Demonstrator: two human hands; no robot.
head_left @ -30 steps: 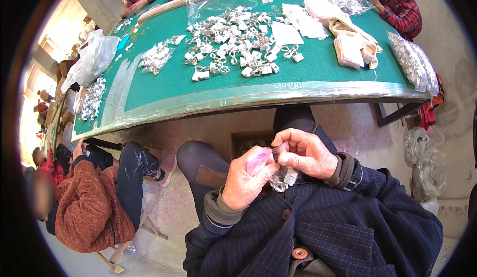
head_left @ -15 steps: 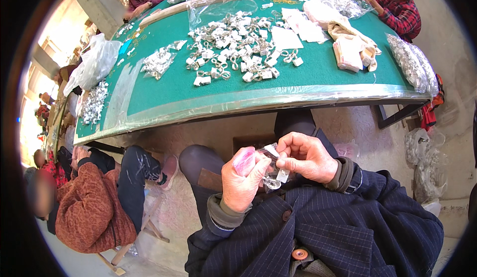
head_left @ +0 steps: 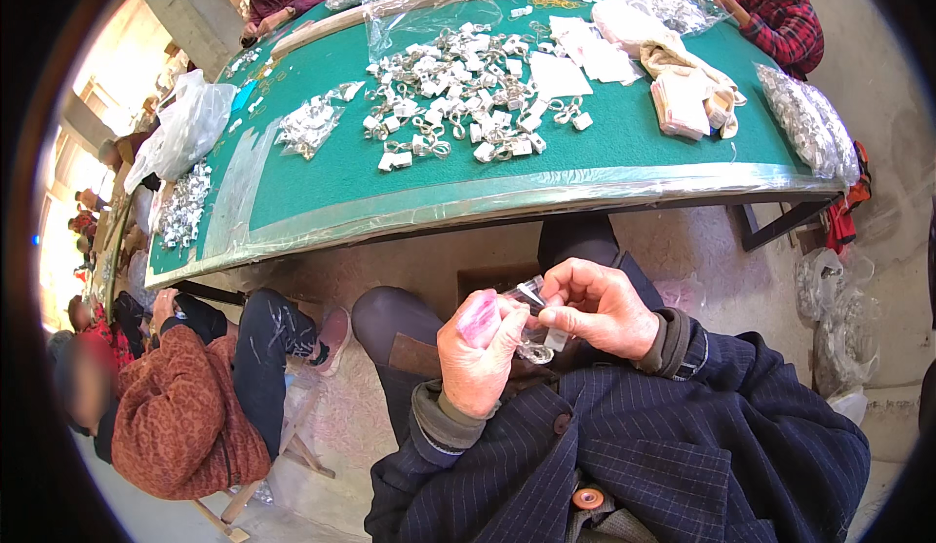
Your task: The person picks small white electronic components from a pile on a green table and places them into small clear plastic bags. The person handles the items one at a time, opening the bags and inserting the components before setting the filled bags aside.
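Both hands meet above my lap, in front of the table's near edge. My left hand (head_left: 473, 372) is closed round a small clear plastic bag (head_left: 527, 293), and a pink-and-white wad (head_left: 479, 320) shows at the top of the fist. Thumb and fingertips of my right hand (head_left: 606, 317) pinch the bag from the other side. Just below the fingertips sits a shiny metal piece (head_left: 535, 352) with a white tag (head_left: 556, 339); whether it lies inside the bag I cannot tell.
On the green-topped table (head_left: 322, 187) lies a heap of metal pieces with white tags (head_left: 453, 95). White papers (head_left: 561, 75), a cream cloth (head_left: 717, 83) and filled clear bags (head_left: 805, 122) lie rightward. A co-worker in a brown patterned jacket (head_left: 185, 416) sits at left; others work across the table.
The bag between my hands has shifted and its upper part looks darker. My fingers keep their pinch. The co-worker at left has moved slightly.
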